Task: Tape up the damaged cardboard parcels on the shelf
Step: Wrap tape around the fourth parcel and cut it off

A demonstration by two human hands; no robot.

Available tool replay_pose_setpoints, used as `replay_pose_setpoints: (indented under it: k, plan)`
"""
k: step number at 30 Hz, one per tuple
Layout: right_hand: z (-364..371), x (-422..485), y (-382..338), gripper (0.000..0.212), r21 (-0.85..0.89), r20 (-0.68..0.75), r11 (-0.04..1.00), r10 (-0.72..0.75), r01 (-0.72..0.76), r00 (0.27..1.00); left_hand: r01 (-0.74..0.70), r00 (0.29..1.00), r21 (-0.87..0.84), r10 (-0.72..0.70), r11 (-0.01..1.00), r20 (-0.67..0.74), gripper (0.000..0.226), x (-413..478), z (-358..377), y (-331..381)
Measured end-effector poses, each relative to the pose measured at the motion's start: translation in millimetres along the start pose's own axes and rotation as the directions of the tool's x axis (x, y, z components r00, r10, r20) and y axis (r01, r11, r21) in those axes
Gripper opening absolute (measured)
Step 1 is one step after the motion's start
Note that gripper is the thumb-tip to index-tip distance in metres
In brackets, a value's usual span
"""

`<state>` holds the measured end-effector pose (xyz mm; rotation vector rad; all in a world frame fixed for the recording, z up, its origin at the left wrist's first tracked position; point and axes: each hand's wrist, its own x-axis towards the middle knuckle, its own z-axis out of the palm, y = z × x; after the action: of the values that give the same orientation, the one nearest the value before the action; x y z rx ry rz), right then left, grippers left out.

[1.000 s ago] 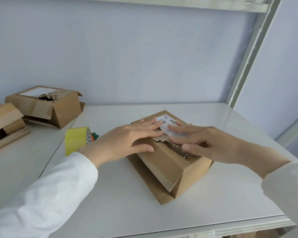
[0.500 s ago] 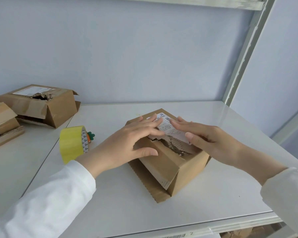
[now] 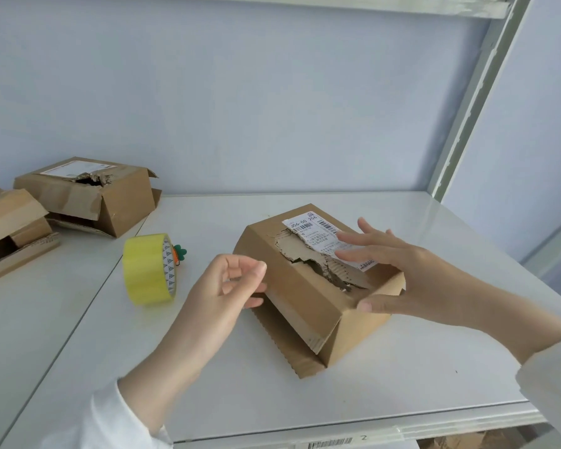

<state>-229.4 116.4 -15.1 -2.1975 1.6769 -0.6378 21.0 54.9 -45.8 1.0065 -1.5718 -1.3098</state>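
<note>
I am holding my right hand [image 3: 415, 280] flat over the torn brown cardboard parcel [image 3: 298, 306], which is sitting in the middle of the white shelf [image 3: 208, 384]. The fingers are lying straight and spread above its white barcode label [image 3: 318, 236], and the thumb is reaching along the near top edge. I cannot tell whether the hand is touching the cardboard. It is grasping nothing. My left hand [image 3: 227, 286] is hanging at the parcel's 9 o'clock side, released, its fingers loosely curled around nothing and their tips lying just beside the box wall. A ragged hole is gaping in the parcel's top, next to the label. The yellow roll of tape [image 3: 146, 270] is standing on edge further out at 9 o'clock, with a small orange carrot-shaped object [image 3: 177, 253] peeking out behind it. At 10 o'clock a second crushed cardboard box [image 3: 88, 202] is resting near the wall, and a third open-flapped cardboard box [image 3: 10, 222] is sitting at the far left.
</note>
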Motion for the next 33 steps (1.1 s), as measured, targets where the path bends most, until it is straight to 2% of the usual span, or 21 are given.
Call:
replay_pose_setpoints:
  k: [5, 7, 9, 11, 13, 15, 17, 22, 26, 33]
  plan:
    - [4, 2, -9, 0.06, 0.079, 0.018, 0.993, 0.085, -0.086, 0.996, 0.201, 0.978, -0.119, -0.205, 0.972, -0.025, 0.07, -9, 0, 8]
    - [7, 3, -13, 0.06, 0.08, 0.013, 0.992, 0.095, -0.095, 0.995, 0.316, 0.948, -0.24, -0.312, 0.918, 0.055, 0.08, -13, 1, 12]
    - [10, 4, -17, 0.06, 0.064, -0.002, 0.991, 0.116, -0.116, 0.993, 0.409, 0.911, -0.452, -0.38, 0.793, 0.158, 0.068, -14, 5, 15]
    - [14, 5, -22, 0.061, 0.045, -0.03, 0.99, 0.136, -0.134, 0.99, 0.455, 0.87, -0.641, -0.463, 0.619, 0.17, 0.053, -12, 8, 14]
    - [19, 6, -26, 0.063, 0.029, -0.059, 0.99, 0.143, -0.141, 0.988, 0.477, 0.838, -0.725, -0.507, 0.497, 0.204, 0.061, -10, 10, 12]
    - [22, 7, -27, 0.068, 0.002, -0.079, 0.99, 0.137, -0.138, 0.987, 0.529, 0.82, -0.718, -0.491, 0.452, 0.295, 0.061, -10, 10, 7]
    - [23, 7, -29, 0.073, -0.011, -0.092, 0.989, 0.143, -0.144, 0.986, 0.553, 0.817, -0.684, -0.469, 0.475, 0.335, 0.059, -9, 9, 4]
    - [28, 7, -26, 0.076, -0.056, -0.097, 0.991, 0.119, -0.125, 0.988, 0.558, 0.828, -0.56, -0.376, 0.612, 0.415, 0.058, 0, 3, 1]
    - [30, 8, -26, 0.08, -0.085, -0.089, 0.991, 0.098, -0.106, 0.991, 0.586, 0.808, -0.553, -0.375, 0.593, 0.454, 0.052, 7, 6, 3]
    - [30, 9, -34, 0.064, -0.093, -0.077, 0.986, 0.132, -0.139, 0.988, 0.595, 0.795, -0.414, -0.431, 0.689, 0.427, 0.055, 12, 6, 3]
